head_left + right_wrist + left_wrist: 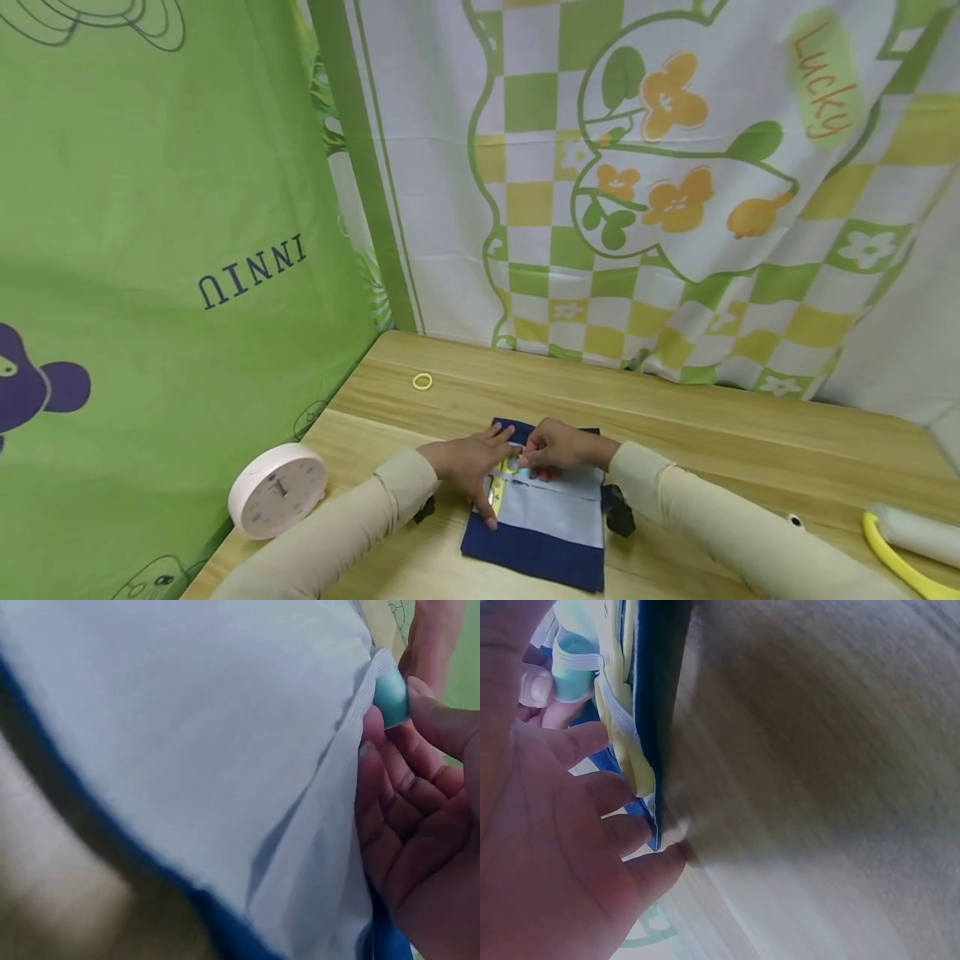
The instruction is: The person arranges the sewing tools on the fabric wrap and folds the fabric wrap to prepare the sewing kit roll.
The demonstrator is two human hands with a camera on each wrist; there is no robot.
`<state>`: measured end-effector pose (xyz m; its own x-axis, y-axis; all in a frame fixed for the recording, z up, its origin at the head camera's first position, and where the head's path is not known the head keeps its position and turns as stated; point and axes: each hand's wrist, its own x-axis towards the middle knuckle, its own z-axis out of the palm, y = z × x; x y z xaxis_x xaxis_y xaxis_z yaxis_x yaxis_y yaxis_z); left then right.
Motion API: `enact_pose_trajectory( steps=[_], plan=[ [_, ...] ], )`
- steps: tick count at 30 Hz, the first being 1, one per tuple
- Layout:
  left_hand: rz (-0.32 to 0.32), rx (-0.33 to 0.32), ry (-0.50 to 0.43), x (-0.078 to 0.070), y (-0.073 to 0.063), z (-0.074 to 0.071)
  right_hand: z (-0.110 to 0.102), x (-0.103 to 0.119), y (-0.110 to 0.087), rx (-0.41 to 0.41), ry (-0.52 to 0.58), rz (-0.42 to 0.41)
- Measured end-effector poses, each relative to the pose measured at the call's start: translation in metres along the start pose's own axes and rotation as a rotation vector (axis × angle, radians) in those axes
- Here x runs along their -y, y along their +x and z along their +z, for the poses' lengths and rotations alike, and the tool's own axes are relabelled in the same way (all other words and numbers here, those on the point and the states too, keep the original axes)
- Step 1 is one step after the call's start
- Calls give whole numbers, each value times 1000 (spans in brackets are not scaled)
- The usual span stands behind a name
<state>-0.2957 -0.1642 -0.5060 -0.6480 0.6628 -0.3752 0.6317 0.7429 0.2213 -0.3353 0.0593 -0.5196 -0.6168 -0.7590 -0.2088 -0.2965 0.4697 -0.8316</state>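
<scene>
A navy and light-grey cloth organizer [532, 554] lies on the table in the head view. My left hand [474, 467] rests on its left side with fingers spread, several fingertips along the edge in the left wrist view. Under the elastic bands there sit a flat yellow piece [496, 496] and a teal piece with a rounded end [571, 679]. My right hand [558, 446] pinches that teal piece [392, 697] between thumb and fingers, beside the grey fabric [187, 735]. The band hides the rest of the teal piece.
A pink round clock [277, 492] stands at the table's left edge. Farther back lies a yellow ring [422, 382]. To the right are a white cylinder [918, 533] with a yellow curved part [896, 567] and a small white-and-black object [795, 522]. Curtains hang behind and left.
</scene>
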Motion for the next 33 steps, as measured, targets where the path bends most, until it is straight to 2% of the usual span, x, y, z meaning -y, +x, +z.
enact_pose_trajectory(
  steps=[3,7,15,19,21,23,26,29,31,33],
  plan=[
    [16,-2,-3,-2,3,0,3,0,-3,12,-26,34],
    [25,-3,-2,-5,5,1,6,3,-7,25,-80,37],
    [44,10,-24,-10,7,2,9,-2,-20,-81,-135,31],
    [55,13,-21,-12,9,2,9,0,-26,-94,-149,8],
    [60,15,-20,-11,10,2,8,3,-29,-105,-183,2],
    [63,11,-19,-11,12,3,5,8,-35,-149,-266,0],
    [66,7,-19,-9,15,3,-3,17,-50,-284,-414,-31],
    [65,2,-27,-7,16,4,-23,26,-76,-407,-502,-88],
    [61,-3,-35,-3,13,6,-40,30,-97,-440,-521,-117],
    [53,-11,-52,1,8,7,-57,30,-120,-437,-546,-117]
  ],
)
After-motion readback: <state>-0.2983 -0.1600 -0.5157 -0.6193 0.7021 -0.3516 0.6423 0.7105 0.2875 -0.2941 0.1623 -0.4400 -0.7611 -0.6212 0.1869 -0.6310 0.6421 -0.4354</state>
